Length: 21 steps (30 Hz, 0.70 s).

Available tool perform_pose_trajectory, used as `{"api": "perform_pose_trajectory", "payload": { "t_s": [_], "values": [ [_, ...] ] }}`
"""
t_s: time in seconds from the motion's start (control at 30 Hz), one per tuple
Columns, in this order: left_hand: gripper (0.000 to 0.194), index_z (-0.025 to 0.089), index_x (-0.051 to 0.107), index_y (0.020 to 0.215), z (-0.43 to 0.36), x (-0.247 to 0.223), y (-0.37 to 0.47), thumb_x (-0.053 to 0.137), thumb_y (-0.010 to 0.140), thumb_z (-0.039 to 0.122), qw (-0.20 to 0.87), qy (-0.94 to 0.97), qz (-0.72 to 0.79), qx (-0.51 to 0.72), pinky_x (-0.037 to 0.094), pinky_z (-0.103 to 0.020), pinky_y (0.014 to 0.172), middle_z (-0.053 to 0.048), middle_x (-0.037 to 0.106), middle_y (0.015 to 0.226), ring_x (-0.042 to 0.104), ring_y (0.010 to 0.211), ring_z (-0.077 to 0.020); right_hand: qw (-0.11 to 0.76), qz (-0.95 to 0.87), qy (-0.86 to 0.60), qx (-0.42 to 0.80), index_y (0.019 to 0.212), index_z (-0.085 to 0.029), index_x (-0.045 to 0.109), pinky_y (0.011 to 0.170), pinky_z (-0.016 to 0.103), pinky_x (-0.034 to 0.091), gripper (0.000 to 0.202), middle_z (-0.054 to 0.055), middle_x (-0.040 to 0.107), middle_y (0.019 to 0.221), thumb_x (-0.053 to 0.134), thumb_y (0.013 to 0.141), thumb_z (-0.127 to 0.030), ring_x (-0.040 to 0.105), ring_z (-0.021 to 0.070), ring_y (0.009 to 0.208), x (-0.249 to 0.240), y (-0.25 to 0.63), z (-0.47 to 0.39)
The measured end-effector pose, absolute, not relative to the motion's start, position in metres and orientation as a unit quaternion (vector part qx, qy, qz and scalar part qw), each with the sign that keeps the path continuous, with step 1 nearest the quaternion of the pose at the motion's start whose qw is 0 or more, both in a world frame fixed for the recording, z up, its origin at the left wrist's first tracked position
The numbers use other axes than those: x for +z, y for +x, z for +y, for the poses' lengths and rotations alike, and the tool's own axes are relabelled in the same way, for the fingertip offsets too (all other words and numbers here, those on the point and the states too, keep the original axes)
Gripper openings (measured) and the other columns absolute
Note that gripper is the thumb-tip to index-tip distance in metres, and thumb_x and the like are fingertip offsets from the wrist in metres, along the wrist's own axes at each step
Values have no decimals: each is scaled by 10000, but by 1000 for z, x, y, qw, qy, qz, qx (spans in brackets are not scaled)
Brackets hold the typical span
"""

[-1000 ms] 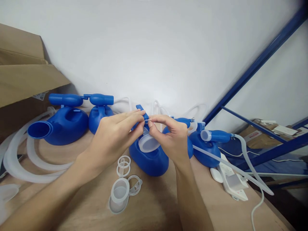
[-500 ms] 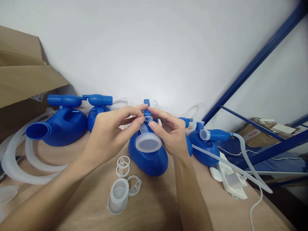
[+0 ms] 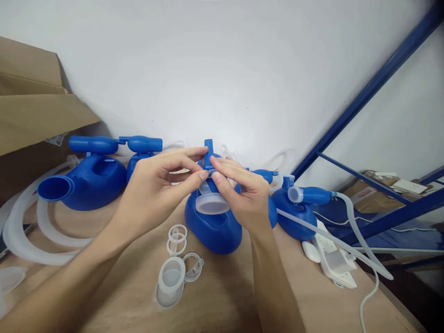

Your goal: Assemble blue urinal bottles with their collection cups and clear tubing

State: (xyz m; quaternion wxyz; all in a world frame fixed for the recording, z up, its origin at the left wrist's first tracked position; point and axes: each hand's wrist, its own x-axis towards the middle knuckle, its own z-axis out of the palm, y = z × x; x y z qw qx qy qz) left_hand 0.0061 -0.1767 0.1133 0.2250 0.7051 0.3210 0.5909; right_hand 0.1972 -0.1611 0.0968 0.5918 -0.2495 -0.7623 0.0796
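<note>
From the head camera we see a wooden table [image 3: 222,296] set against a plain white wall [image 3: 222,69], with a blue metal rack [image 3: 364,97] slanting up on the right and a brown cardboard box [image 3: 31,106] at the left edge.

A blue plastic container [image 3: 213,229] stands at the table's middle, its mouth closed by a translucent cap [image 3: 212,203]; we cannot see what is inside. Our left hand [image 3: 156,194] and right hand [image 3: 248,196] meet just above it, both pinched with thumb and fingertips on the cap's thin strap and ring, at the small blue post [image 3: 208,150] that rises from the container.

Two more blue containers sit at the left, the nearer one [image 3: 93,178] with an open spout, and another [image 3: 298,210] at the right with a white tube [image 3: 354,217] attached. Wide translucent hose [image 3: 21,236] curls at the left. Loose clear caps and rings [image 3: 175,270] lie just in front of our hands, and a white power strip [image 3: 335,261] lies near the right edge. Our own hands hide the top of the middle container.
</note>
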Motion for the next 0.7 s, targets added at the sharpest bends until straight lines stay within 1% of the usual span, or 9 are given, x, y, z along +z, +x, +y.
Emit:
{"api": "perform_pose_trajectory", "payload": {
  "t_s": [0.1,0.27,0.4,0.5,0.57,0.7],
  "values": [
    [111,236,830,838,-176,114,6,803,903,321,234,699,323,593,688,-331,916,-54,807,1228,755,1191,-305,588,-765,-246,90,1242,-335,797,1076,393,615,310,-16,815,1233,684,991,-193,782,199,1145,98,194,-162],
    [92,237,832,860,-178,114,6,814,897,319,246,687,329,600,690,-309,897,-44,816,1199,773,1146,-290,592,-760,-251,96,1254,-338,791,1059,356,622,323,-24,811,1243,663,1002,-183,784,183,1136,98,194,-163],
    [76,235,826,886,-182,114,6,806,900,306,243,682,329,606,697,-311,872,-39,823,1170,792,1085,-280,607,-745,-259,97,1236,-347,802,1046,367,634,315,-32,818,1224,648,1005,-199,786,193,1136,94,196,-162],
    [75,242,824,879,-182,114,5,801,904,309,221,696,327,600,694,-302,883,-27,822,1171,787,1096,-273,603,-746,-256,118,1242,-333,802,1067,400,630,304,-20,809,1249,625,1013,-241,772,215,1180,93,196,-163],
    [88,241,820,875,-181,114,6,794,910,317,218,697,326,601,694,-307,889,-28,821,1170,788,1090,-271,601,-748,-255,124,1252,-322,798,1072,412,629,300,-14,805,1260,641,1003,-260,769,224,1190,95,195,-165],
    [111,236,817,874,-180,113,7,794,911,338,230,690,327,604,699,-354,907,-47,815,1184,783,1096,-290,607,-739,-269,115,1205,-332,816,1053,371,637,277,-24,821,1212,688,984,-223,789,202,1134,99,191,-167]
  ]
}}
